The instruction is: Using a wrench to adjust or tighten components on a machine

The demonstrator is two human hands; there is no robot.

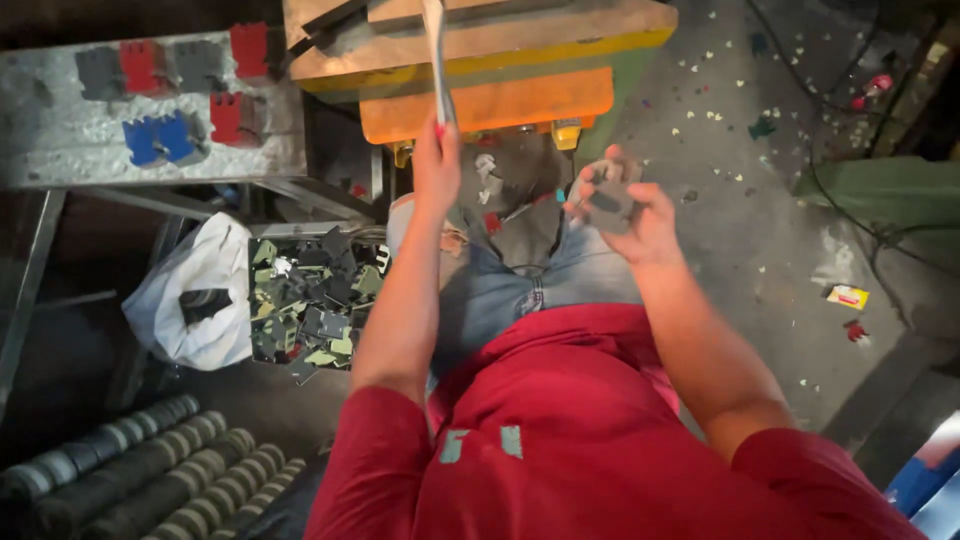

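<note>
Both hands are gripping: the left hand [437, 160] is closing around a thin metal strip [436, 55] reaching far toward the orange press [490, 100]. At right, the right hand [630, 215] is curling around what seems a dark flat cutout [604, 202].

A: Upper garment?
B: A red shirt [590, 440], short-sleeved; each sleeve ends above the elbow. Two small pale grey-green rectangular marks sit on its front, side by side.

A: Lower garment?
B: Blue jeans [520, 285], faded, with a seam running down the middle between the legs.

A: Forearms and hands?
B: Bare. The left hand [436, 165] and right hand [628, 208] wear no gloves.
</note>
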